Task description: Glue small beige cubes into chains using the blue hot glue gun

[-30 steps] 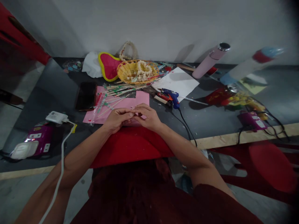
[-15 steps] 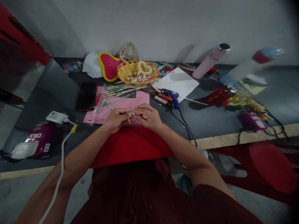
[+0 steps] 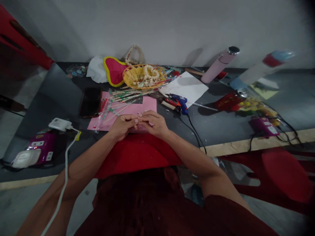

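My left hand [image 3: 121, 127] and my right hand [image 3: 157, 124] meet fingertip to fingertip over the front edge of a pink sheet [image 3: 149, 104]. Both are closed in a pinch on something small; fingers cover most of it, so its kind cannot be made out. A few tiny pale bits lie by the right fingers. Below my hands a red cloth [image 3: 140, 152] hangs over the table's front. Thin wooden sticks [image 3: 120, 95] with green marks lie on the sheet's far side. To the right rests a blue hot glue gun [image 3: 180, 103].
A yellow wicker basket [image 3: 126, 78] holds a pale strung garland [image 3: 150, 76]. A white sheet [image 3: 193, 84], a pink flask [image 3: 219, 65] and a red can [image 3: 228, 100] stand or lie rightward. Leftward are a dark phone [image 3: 90, 102], purple power socket [image 3: 43, 147] and white cable [image 3: 66, 164].
My fingers have shifted slightly and now cover more of the small pale, beady-looking piece that showed between them before. The view has moved a little; the table's things stay put.
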Tool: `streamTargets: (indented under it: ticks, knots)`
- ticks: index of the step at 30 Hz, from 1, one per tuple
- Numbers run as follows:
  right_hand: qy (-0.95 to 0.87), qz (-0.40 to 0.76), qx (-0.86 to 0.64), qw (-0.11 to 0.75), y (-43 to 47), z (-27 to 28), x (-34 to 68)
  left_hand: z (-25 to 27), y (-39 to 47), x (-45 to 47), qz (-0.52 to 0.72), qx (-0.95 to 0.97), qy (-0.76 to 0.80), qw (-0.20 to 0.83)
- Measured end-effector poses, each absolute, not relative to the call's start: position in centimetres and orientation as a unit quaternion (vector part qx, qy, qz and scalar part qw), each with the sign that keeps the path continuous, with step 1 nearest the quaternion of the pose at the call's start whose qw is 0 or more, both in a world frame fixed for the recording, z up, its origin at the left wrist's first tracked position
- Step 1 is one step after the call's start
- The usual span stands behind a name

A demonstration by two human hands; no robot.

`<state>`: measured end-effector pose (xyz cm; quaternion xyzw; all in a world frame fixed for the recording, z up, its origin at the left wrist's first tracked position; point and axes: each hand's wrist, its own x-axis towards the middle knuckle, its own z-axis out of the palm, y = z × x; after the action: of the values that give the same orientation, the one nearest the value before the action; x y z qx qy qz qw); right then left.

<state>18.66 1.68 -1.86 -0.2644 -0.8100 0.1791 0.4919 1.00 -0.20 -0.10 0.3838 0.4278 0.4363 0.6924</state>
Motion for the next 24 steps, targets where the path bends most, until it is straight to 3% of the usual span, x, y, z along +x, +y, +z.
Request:
streamTargets:
  ticks: [24]
  knots:
    - [-0.804, 0.21, -0.248, 0.498, 1.4, -1.2, 18.9, -0.3, -0.2, 0.7, 0.417, 0.398, 0.403, 0.711]
